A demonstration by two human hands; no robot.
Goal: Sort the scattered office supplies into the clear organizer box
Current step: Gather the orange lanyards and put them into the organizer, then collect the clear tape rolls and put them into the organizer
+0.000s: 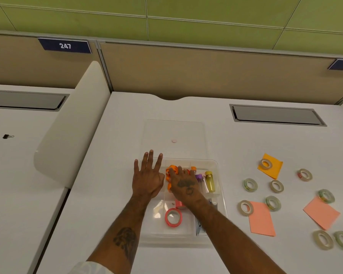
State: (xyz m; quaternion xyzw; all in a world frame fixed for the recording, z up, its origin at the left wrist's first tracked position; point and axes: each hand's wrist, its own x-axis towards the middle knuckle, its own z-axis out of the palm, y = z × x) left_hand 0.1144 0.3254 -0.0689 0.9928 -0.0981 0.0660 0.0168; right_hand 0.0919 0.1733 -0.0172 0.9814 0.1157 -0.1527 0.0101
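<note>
Head view: a person's left hand [148, 175] hovered flat with fingers spread and straight, holding nothing, over the left edge of the clear organizer box [156, 237]. The right hand [183, 184] lay on a tangle of orange bits [171, 169] in a rear compartment; whether it gripped them could not be told. A pink tape roll [173, 217] and small tubes [210, 180] already sat inside.

Unsorted tape rolls [250, 184] lay scattered on the desk to the right, well apart from the box. They looked light, stiff and smooth, best pinched across the ring or hooked through the core. The salmon paper pads [261, 220] looked thin and flat and would likely need lifting by an edge. One roll sat on an orange pad [273, 171], so it would have to come off first. The box's clear lid [174, 131] lay just behind it, and a binder clip [8, 136] sat on the neighbouring desk, beyond a divider.
</note>
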